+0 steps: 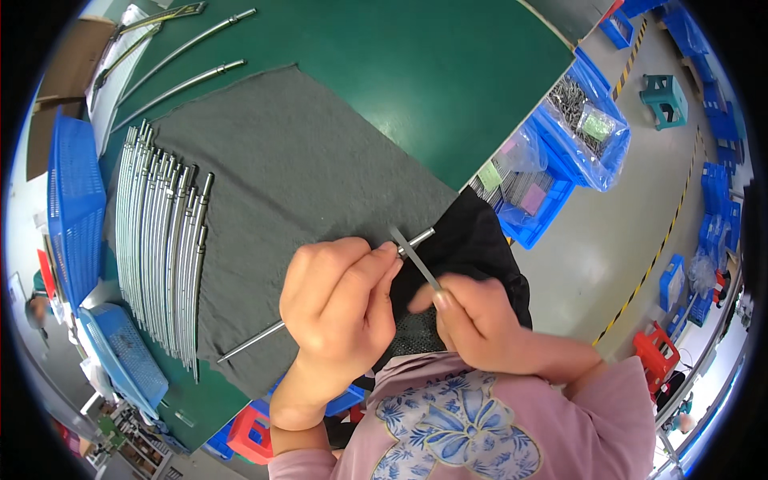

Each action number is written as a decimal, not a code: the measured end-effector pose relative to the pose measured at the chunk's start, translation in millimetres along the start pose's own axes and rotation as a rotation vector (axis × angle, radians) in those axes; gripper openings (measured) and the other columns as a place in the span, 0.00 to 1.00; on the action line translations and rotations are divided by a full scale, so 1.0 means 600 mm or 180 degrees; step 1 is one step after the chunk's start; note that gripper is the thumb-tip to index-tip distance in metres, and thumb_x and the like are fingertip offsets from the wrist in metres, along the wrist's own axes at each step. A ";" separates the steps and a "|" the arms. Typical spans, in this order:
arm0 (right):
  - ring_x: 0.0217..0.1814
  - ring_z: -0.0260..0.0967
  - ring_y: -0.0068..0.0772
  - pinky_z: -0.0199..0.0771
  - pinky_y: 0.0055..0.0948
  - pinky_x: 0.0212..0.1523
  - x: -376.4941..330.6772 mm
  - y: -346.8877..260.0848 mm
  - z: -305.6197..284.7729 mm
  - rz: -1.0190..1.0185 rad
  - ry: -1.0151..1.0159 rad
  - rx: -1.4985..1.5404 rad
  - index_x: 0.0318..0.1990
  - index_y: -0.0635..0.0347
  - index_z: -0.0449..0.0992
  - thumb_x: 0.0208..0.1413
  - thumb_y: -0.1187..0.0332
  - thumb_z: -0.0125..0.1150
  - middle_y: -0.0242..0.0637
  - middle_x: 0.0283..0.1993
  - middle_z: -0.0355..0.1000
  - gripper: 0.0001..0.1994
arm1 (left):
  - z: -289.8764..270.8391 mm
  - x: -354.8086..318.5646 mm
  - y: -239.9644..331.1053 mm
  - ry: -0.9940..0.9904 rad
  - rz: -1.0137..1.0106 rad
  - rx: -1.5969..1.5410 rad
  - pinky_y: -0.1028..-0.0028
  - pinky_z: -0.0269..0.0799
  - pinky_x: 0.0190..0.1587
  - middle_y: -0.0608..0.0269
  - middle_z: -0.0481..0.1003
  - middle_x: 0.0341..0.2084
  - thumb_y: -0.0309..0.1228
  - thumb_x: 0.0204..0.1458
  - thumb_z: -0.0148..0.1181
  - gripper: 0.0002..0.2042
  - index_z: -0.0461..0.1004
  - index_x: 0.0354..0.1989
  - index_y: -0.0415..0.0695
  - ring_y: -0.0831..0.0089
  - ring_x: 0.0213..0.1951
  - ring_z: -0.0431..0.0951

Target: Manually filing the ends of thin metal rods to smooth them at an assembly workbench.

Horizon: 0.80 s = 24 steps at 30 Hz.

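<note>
My left hand (340,300) is closed round a thin metal rod (254,340), which slants up to the right over the grey cloth (256,176). The rod's brighter far end pokes out past my fingertips. Pinched in my right hand (476,320) is a narrow, flat grey file-like strip (418,262). It crosses the rod's end at an angle and appears to touch it. My right hand is slightly blurred. Left of my hands, a row of many similar metal rods (164,248) lies side by side on the cloth.
Two longer metal tubes (188,84) lie at the green table's (448,80) far left. Blue baskets (76,200) line its left edge. Off its right edge sit blue bins (552,200) of metal parts. A green stool (664,102) and red stool (656,354) stand on the floor.
</note>
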State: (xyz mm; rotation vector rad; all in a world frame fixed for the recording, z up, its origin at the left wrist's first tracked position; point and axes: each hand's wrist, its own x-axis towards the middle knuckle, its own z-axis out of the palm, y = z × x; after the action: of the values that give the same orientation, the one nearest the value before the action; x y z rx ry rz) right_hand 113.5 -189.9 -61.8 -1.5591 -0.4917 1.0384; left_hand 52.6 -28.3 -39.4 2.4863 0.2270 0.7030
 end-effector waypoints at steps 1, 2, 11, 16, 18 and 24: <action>0.21 0.73 0.40 0.67 0.31 0.22 0.027 -0.015 0.001 -0.0282 0.0013 -0.0033 0.36 0.62 0.74 0.60 0.75 0.48 0.43 0.22 0.72 0.06 | -0.002 -0.001 -0.001 -0.0019 -0.0008 0.0000 0.71 0.66 0.26 0.61 0.72 0.25 0.16 0.33 0.66 0.11 0.77 0.28 0.38 0.65 0.25 0.70; 0.22 0.73 0.42 0.68 0.32 0.22 0.042 -0.023 0.001 -0.0566 0.0037 -0.0074 0.35 0.62 0.74 0.60 0.75 0.48 0.43 0.23 0.72 0.06 | -0.002 0.002 -0.004 0.0026 0.0001 -0.0001 0.71 0.66 0.26 0.61 0.72 0.25 0.16 0.33 0.66 0.11 0.77 0.29 0.38 0.65 0.25 0.70; 0.22 0.73 0.44 0.69 0.33 0.21 0.039 -0.016 0.011 -0.0686 0.0150 -0.0283 0.34 0.61 0.73 0.59 0.74 0.50 0.43 0.21 0.71 0.05 | -0.008 -0.001 -0.001 0.0013 -0.0039 0.0001 0.71 0.66 0.26 0.61 0.72 0.25 0.17 0.33 0.67 0.11 0.77 0.29 0.39 0.65 0.25 0.71; 0.22 0.73 0.45 0.69 0.34 0.22 0.028 0.007 0.003 -0.0688 0.0111 -0.0326 0.35 0.62 0.72 0.59 0.74 0.49 0.43 0.22 0.72 0.05 | -0.001 0.000 -0.001 -0.0031 -0.0015 0.0065 0.71 0.66 0.26 0.61 0.72 0.25 0.16 0.33 0.67 0.11 0.77 0.29 0.39 0.65 0.25 0.70; 0.25 0.75 0.45 0.71 0.34 0.24 0.045 -0.017 0.003 -0.0570 0.0015 -0.0210 0.35 0.62 0.73 0.59 0.75 0.49 0.43 0.25 0.74 0.05 | -0.004 -0.001 -0.001 -0.0042 -0.0027 0.0045 0.71 0.66 0.26 0.61 0.72 0.25 0.16 0.33 0.67 0.11 0.77 0.29 0.39 0.65 0.25 0.70; 0.25 0.74 0.45 0.71 0.34 0.24 0.026 0.001 0.000 -0.0534 0.0032 -0.0209 0.35 0.63 0.73 0.59 0.75 0.48 0.43 0.24 0.73 0.06 | -0.002 0.000 -0.001 -0.0013 -0.0042 0.0058 0.71 0.65 0.26 0.61 0.72 0.25 0.17 0.34 0.67 0.10 0.77 0.28 0.39 0.65 0.25 0.70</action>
State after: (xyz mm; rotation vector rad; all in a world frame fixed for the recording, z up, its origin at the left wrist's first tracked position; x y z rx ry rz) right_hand 121.7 -177.6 -67.7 -1.5513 -0.6439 0.8936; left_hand 52.3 -27.2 -39.1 2.5009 0.2490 0.6932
